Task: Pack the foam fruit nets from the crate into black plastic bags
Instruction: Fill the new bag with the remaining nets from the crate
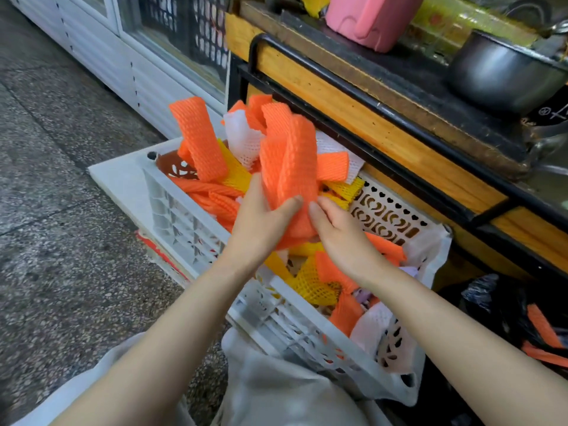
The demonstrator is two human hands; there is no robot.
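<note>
A white plastic crate (pixel 184 222) on the floor holds several orange, yellow and white foam fruit nets. Above its middle, my left hand (pixel 261 216) grips a bunch of orange nets (pixel 289 161) that stand upright out of the fist. My right hand (pixel 335 229) touches the same bunch from the right, thumb against its lower part. A black plastic bag (pixel 504 305) lies at the lower right beside the crate, with two orange nets (pixel 544 327) showing in it.
A wooden stall counter with a black metal frame (pixel 368 99) runs along the far side of the crate. On it stand a dark pot (pixel 498 72) and a pink container (pixel 368 16). A white cabinet with glass (pixel 129 56) is at the upper left. Speckled floor (pixel 61 210) lies left.
</note>
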